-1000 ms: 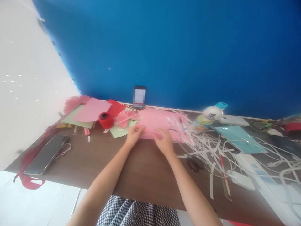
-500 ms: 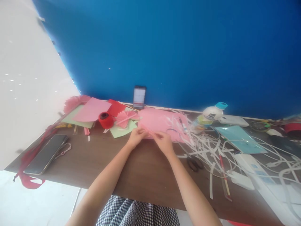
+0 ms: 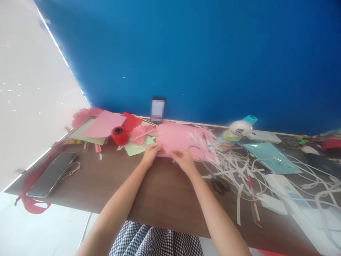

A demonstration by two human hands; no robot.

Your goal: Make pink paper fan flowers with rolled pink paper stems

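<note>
Between my hands is a small strip of pink paper [image 3: 167,149], held up over the front edge of a pink sheet [image 3: 176,133]. My left hand [image 3: 152,153] pinches the strip's left end, and my right hand [image 3: 183,159] grips its right end with bent fingers. Against the pink sheet the strip's outline is hard to make out. To the left, a folded pink paper fan [image 3: 142,134] rests on a light green sheet [image 3: 135,147]. White paper scraps [image 3: 198,137] lie on the right part of the pink sheet.
A red ribbon roll [image 3: 119,136] and a large phone [image 3: 53,174] are on the left. A smaller phone [image 3: 158,110] leans on the blue wall. Rightward are black-handled scissors [image 3: 220,186], tangled white cables and strips [image 3: 239,163], a bottle [image 3: 238,128] and a power strip [image 3: 291,193].
My left hand has shifted slightly left and away from my right hand, so more of the pink strip shows between them. My right hand has barely moved.
</note>
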